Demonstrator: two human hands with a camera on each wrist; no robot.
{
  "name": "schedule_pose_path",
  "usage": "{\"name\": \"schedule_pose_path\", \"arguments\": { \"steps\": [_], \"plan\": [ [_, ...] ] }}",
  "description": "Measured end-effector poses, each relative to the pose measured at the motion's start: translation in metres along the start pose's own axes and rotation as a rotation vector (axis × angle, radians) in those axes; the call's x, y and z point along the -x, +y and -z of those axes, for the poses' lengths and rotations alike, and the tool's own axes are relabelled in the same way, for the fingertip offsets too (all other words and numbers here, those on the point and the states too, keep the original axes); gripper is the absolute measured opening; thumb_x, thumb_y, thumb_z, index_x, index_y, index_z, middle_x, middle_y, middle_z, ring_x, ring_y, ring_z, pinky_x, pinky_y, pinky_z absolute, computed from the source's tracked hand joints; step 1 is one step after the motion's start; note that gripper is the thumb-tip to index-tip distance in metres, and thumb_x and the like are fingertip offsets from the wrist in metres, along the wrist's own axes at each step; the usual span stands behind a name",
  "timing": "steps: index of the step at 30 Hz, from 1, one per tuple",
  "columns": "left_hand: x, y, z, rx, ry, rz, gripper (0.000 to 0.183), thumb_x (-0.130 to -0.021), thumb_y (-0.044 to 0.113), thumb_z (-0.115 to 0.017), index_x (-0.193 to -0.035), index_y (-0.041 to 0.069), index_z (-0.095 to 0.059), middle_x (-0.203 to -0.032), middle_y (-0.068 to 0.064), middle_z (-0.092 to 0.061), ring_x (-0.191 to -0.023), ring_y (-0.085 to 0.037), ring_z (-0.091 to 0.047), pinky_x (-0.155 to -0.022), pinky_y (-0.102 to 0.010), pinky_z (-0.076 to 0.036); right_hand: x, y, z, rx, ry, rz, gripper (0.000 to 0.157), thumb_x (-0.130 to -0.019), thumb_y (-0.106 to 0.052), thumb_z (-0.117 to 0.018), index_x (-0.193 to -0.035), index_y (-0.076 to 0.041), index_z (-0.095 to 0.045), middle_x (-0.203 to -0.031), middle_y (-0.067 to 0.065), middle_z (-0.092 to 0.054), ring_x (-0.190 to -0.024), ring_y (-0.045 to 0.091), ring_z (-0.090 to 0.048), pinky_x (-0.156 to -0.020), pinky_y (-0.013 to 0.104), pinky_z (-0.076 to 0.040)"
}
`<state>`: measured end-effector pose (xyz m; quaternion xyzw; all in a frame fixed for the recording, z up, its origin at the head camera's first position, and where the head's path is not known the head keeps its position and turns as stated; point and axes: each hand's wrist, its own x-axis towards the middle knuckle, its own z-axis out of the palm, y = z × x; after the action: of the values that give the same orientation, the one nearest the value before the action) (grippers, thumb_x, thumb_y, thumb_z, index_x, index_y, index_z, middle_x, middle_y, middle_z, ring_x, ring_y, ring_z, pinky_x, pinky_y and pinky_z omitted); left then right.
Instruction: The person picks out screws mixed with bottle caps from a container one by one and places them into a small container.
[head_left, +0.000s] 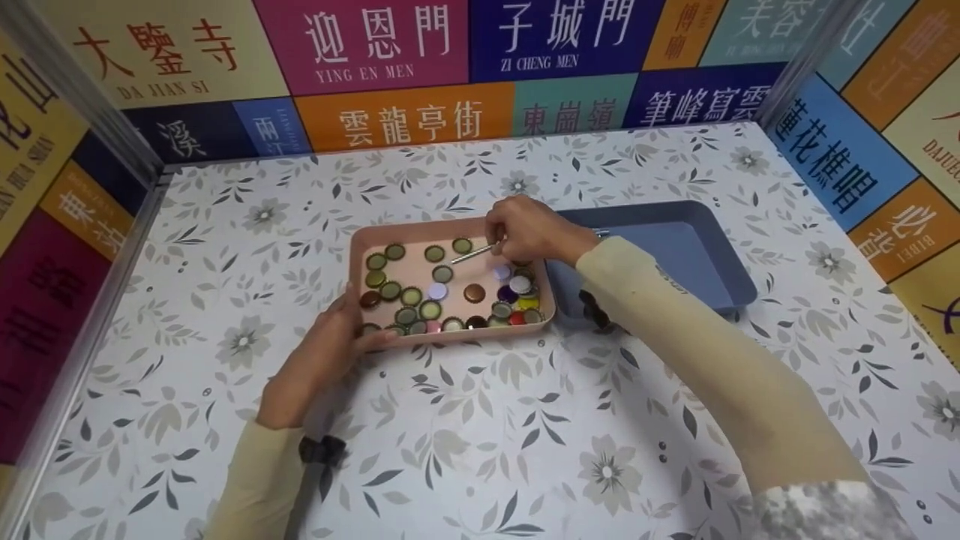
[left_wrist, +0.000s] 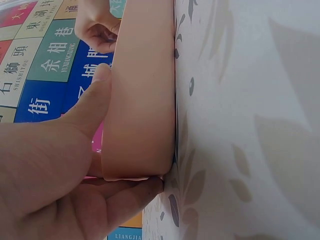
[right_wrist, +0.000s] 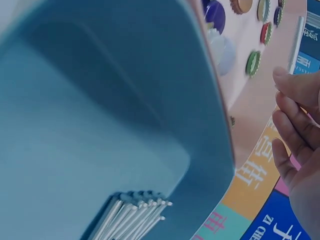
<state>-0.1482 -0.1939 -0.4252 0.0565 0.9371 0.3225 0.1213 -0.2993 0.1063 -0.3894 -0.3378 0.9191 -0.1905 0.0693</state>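
My left hand (head_left: 330, 337) grips the near left corner of a pink tray (left_wrist: 145, 95), its thumb along the near side and its fingers round the end. Bottle caps (head_left: 411, 297) lie scattered in that tray, many showing their olive undersides, others brown, purple, red or yellow. Over the tray's far right part, my right hand (head_left: 529, 229) pinches a thin metal rod (head_left: 472, 253). The rod slants down leftward, its tip close to a cap (head_left: 442, 274); whether they touch I cannot tell. In the right wrist view the rod's surface looks ribbed.
Right beside the pink tray stands a blue-grey tray (head_left: 712, 262), partly behind my right forearm. Several metal rods (right_wrist: 135, 217) lie bundled inside it. Panels with large characters (head_left: 405, 116) wall off the back and sides of the flower-patterned table (head_left: 465, 450).
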Motion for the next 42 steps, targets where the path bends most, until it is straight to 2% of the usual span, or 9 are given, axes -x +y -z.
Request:
{"name": "schedule_pose_path", "arguments": {
  "steps": [3, 5, 9, 11, 14, 21, 29, 33, 42],
  "plan": [
    [0.001, 0.0, 0.0, 0.001, 0.0, -0.009, 0.1, -0.097, 0.038, -0.065, -0.158, -0.003, 0.003, -0.156, -0.031, -0.032, -0.129, -0.037, -0.052, -0.106, -0.047, -0.045, 0.003, 0.003, 0.001, -0.027, -0.01, -0.035, 0.004, -0.083, -0.006, -0.07, -0.086, -0.004, -0.073, -0.087, 0.011, -0.071, -0.08, 0.025, -0.062, -0.074, 0.039, -0.052],
    [0.0, -0.001, 0.0, 0.007, 0.003, -0.015, 0.099, -0.097, 0.036, -0.065, -0.158, -0.003, 0.003, -0.161, -0.03, -0.025, -0.137, -0.038, -0.046, -0.112, -0.05, -0.041, 0.005, 0.005, 0.002, -0.038, -0.014, -0.052, 0.004, -0.083, -0.005, -0.07, -0.086, -0.005, -0.073, -0.087, 0.011, -0.071, -0.08, 0.025, -0.061, -0.075, 0.038, -0.052],
    [0.0, -0.001, -0.001, 0.013, 0.01, -0.022, 0.099, -0.097, 0.035, -0.066, -0.16, 0.0, 0.002, -0.161, -0.027, -0.028, -0.141, -0.04, -0.042, -0.116, -0.053, -0.036, 0.008, 0.008, 0.005, -0.043, -0.002, -0.044, 0.004, -0.082, -0.005, -0.072, -0.085, -0.004, -0.073, -0.087, 0.012, -0.071, -0.081, 0.025, -0.061, -0.075, 0.039, -0.052],
    [-0.001, -0.001, -0.001, 0.015, 0.006, -0.02, 0.098, -0.097, 0.034, -0.066, -0.16, 0.002, 0.003, -0.163, -0.025, -0.025, -0.149, -0.039, -0.032, -0.121, -0.053, -0.028, 0.01, 0.009, 0.009, -0.039, 0.005, -0.045, 0.004, -0.081, -0.006, -0.074, -0.085, -0.004, -0.073, -0.087, 0.012, -0.07, -0.081, 0.025, -0.061, -0.075, 0.039, -0.052],
    [-0.001, -0.001, -0.001, 0.014, -0.006, -0.011, 0.099, -0.098, 0.034, -0.065, -0.159, 0.001, 0.005, -0.165, -0.024, -0.019, -0.151, -0.04, -0.028, -0.123, -0.054, -0.026, 0.013, 0.012, 0.013, -0.023, 0.012, -0.051, 0.005, -0.081, -0.008, -0.076, -0.085, -0.004, -0.074, -0.087, 0.012, -0.069, -0.082, 0.024, -0.061, -0.075, 0.04, -0.052],
    [-0.002, 0.0, -0.001, 0.034, 0.0, -0.025, 0.099, -0.098, 0.032, -0.065, -0.16, 0.002, 0.006, -0.166, -0.024, -0.018, -0.15, -0.039, -0.03, -0.122, -0.053, -0.027, 0.021, 0.023, 0.023, -0.015, 0.033, -0.047, 0.007, -0.081, -0.003, -0.071, -0.087, -0.004, -0.074, -0.089, 0.012, -0.073, -0.08, 0.025, -0.064, -0.073, 0.039, -0.052],
    [-0.002, -0.001, -0.001, 0.043, -0.007, 0.001, 0.098, -0.098, 0.033, -0.065, -0.16, 0.005, 0.004, -0.166, -0.023, -0.017, -0.151, -0.039, -0.027, -0.123, -0.052, -0.024, 0.036, 0.038, 0.032, -0.014, 0.049, -0.072, 0.005, -0.082, -0.007, -0.075, -0.085, -0.004, -0.073, -0.084, 0.012, -0.07, -0.074, 0.024, -0.059, -0.07, 0.036, -0.049],
    [-0.001, -0.002, -0.002, 0.046, -0.005, -0.012, 0.099, -0.097, 0.034, -0.066, -0.161, 0.005, 0.004, -0.165, -0.025, -0.02, -0.15, -0.04, -0.03, -0.123, -0.053, -0.025, 0.044, 0.047, 0.037, 0.001, 0.048, -0.09, 0.003, -0.081, -0.005, -0.071, -0.084, -0.004, -0.072, -0.083, 0.01, -0.069, -0.074, 0.022, -0.058, -0.07, 0.035, -0.047],
    [0.002, 0.001, 0.0, 0.017, 0.005, -0.047, 0.097, -0.098, 0.033, -0.065, -0.159, -0.003, 0.001, -0.163, -0.029, -0.023, -0.148, -0.041, -0.032, -0.121, -0.054, -0.029, 0.061, 0.067, 0.036, 0.019, 0.065, -0.131, 0.002, -0.083, -0.006, -0.073, -0.082, -0.006, -0.072, -0.081, 0.01, -0.069, -0.073, 0.022, -0.059, -0.069, 0.036, -0.047]
  ]
}}
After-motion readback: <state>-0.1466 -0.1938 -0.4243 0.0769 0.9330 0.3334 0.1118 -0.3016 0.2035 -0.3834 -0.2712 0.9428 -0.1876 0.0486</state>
